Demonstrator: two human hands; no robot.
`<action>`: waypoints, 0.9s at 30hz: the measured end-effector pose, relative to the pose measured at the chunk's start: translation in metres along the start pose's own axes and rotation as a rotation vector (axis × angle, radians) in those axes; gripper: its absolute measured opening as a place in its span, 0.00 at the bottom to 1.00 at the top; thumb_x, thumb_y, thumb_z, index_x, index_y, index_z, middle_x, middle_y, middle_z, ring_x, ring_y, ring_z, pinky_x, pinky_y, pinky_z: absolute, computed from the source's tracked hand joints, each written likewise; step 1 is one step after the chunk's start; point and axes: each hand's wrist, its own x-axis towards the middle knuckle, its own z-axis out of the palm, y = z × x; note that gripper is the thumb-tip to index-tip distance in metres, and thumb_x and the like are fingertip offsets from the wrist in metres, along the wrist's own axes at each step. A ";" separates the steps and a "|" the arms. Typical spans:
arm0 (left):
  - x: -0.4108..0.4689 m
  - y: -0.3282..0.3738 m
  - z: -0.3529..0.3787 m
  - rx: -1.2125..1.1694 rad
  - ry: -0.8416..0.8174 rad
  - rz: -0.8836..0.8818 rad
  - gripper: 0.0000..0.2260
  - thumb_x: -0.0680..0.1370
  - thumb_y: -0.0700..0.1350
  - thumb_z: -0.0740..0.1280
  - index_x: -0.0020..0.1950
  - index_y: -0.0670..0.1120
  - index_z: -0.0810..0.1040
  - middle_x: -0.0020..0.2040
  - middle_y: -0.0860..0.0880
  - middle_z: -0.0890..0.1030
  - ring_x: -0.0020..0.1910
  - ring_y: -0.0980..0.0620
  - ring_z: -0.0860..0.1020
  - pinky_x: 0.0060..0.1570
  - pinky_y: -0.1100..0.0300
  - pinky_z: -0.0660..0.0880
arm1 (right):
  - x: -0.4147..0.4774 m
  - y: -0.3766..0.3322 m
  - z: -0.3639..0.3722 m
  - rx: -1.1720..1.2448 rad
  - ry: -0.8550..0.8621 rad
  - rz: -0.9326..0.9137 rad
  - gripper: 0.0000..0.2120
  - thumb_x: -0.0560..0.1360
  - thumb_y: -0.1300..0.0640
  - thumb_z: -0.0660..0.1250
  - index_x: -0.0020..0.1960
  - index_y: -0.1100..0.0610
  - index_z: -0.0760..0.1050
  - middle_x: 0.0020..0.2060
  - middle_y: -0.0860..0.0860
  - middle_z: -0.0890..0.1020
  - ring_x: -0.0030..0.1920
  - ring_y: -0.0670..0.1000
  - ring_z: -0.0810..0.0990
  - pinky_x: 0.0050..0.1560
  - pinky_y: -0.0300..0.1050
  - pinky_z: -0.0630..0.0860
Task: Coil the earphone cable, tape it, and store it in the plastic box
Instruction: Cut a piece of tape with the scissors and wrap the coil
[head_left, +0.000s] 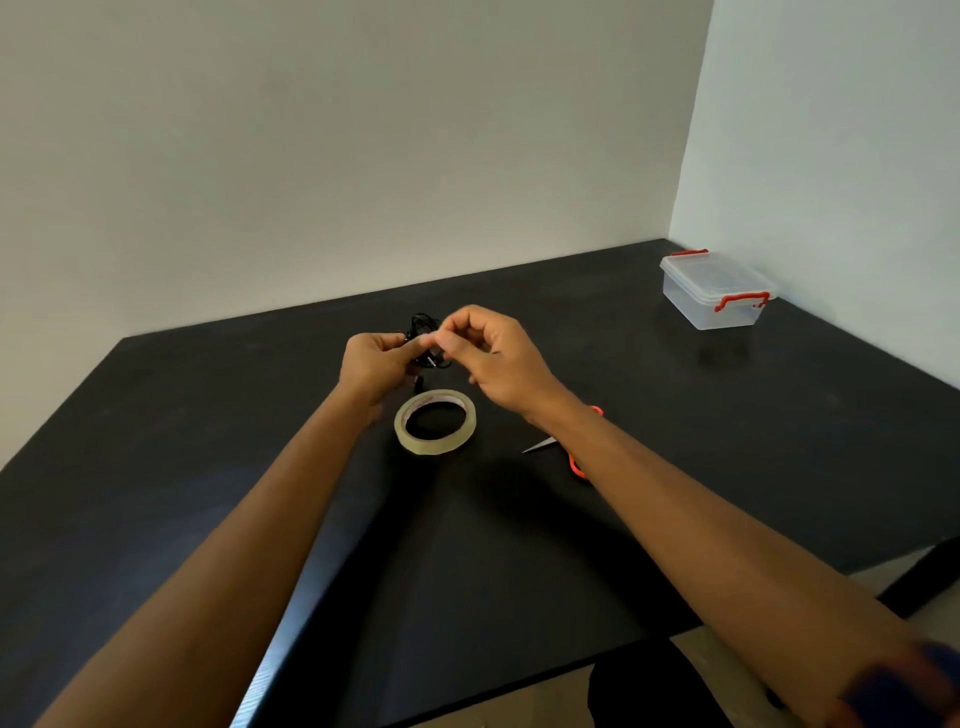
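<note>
A coiled black earphone cable (423, 326) is held above the black table (208, 467), gripped by my left hand (375, 365). My right hand (493, 353) meets it from the right, its fingertips pinching what looks like a small piece of clear tape against the coil. A black plug hangs just below my left hand. The roll of clear tape (435, 422) lies flat on the table right under both hands. The clear plastic box (714, 291) with red clasps stands closed at the far right corner, far from both hands.
Scissors (574, 457) with orange handles lie on the table under my right forearm, mostly hidden. Walls close off the table at the back and right. The table's front edge runs diagonally at lower right, with floor beyond.
</note>
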 end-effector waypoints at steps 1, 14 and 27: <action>-0.003 0.001 -0.003 0.043 -0.027 0.037 0.06 0.78 0.46 0.73 0.42 0.46 0.85 0.34 0.49 0.85 0.33 0.57 0.82 0.30 0.67 0.75 | 0.005 0.000 0.006 0.000 0.015 -0.003 0.03 0.81 0.59 0.67 0.51 0.59 0.79 0.47 0.50 0.86 0.44 0.38 0.82 0.38 0.29 0.74; -0.028 0.015 -0.029 0.407 -0.300 0.182 0.09 0.85 0.43 0.58 0.52 0.42 0.75 0.45 0.43 0.77 0.40 0.51 0.74 0.45 0.53 0.72 | 0.020 0.016 0.026 -0.005 0.225 0.086 0.06 0.81 0.59 0.68 0.53 0.61 0.81 0.46 0.53 0.86 0.50 0.49 0.85 0.56 0.47 0.82; -0.035 0.016 -0.028 0.833 -0.336 0.360 0.04 0.85 0.44 0.57 0.54 0.47 0.71 0.44 0.48 0.76 0.40 0.52 0.73 0.39 0.59 0.71 | 0.022 0.008 0.006 0.129 -0.051 0.228 0.05 0.80 0.60 0.68 0.48 0.56 0.83 0.54 0.49 0.86 0.54 0.41 0.82 0.51 0.42 0.78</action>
